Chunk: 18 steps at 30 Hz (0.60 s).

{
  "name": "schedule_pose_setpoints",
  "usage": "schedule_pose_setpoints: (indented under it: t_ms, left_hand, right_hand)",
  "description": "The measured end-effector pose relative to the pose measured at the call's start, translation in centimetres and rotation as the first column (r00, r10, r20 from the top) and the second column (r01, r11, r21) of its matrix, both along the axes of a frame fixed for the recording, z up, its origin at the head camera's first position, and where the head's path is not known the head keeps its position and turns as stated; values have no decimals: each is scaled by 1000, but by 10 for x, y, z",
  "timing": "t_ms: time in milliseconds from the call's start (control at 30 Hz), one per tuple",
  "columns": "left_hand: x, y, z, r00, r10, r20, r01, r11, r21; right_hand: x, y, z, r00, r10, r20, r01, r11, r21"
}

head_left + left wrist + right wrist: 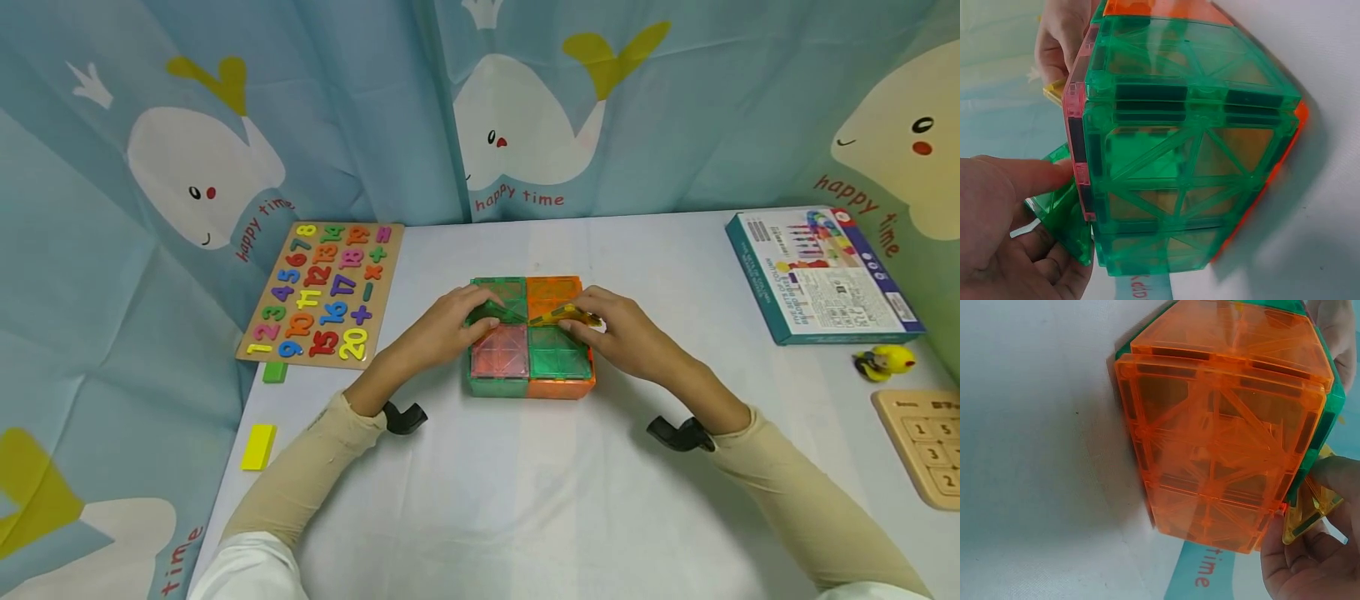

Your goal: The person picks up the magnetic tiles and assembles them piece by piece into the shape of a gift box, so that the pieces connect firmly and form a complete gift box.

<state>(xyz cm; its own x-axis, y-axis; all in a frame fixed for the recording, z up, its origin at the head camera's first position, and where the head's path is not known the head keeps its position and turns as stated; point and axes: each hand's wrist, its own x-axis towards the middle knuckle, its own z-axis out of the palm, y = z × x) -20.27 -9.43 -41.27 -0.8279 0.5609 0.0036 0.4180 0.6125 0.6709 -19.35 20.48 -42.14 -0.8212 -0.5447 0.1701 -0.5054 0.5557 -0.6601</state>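
Note:
A low box of translucent magnetic tiles (562,389) stands in the middle of the table, its top showing a pink tile (501,357) beside green and orange ones. At its left edge my left hand (453,323) pinches a green triangular tile (1060,212), tilted up from the top. From the other side my right hand (622,333) pinches a yellow triangular tile (1305,522), also slanted over the top. The inner ends of the two held tiles come close together near the centre of the box top. In the right wrist view, the box's orange side (1210,444) fills the middle.
A wooden number board (251,329) lies at back left, with a green block (274,372) and a yellow block (258,447) nearer me. On the right are a boxed set (840,279), a small yellow toy figure (885,363) and a wooden number tray (922,450). A whale-print curtain (360,125) hangs behind.

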Motion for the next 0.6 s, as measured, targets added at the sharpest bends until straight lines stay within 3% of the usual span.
schedule_pose_setpoints:
  t_ms: [200, 333, 467, 600]
  left_hand:
    - [5, -4, 2, 999, 33, 13, -33, 999, 1]
    - [11, -17, 4, 997, 80, -2, -80, 996, 26]
    - [19, -38, 9, 986, 167, -21, -166, 986, 34]
    - [28, -62, 13, 959, 282, -30, -282, 959, 12]
  right_hand:
    - [3, 2, 4, 1000, -24, 19, 24, 1000, 5]
    - [6, 12, 11, 999, -46, 26, 46, 999, -3]
    - [11, 27, 21, 993, -113, 45, 112, 994, 17]
    - [14, 47, 32, 975, -217, 55, 212, 973, 91]
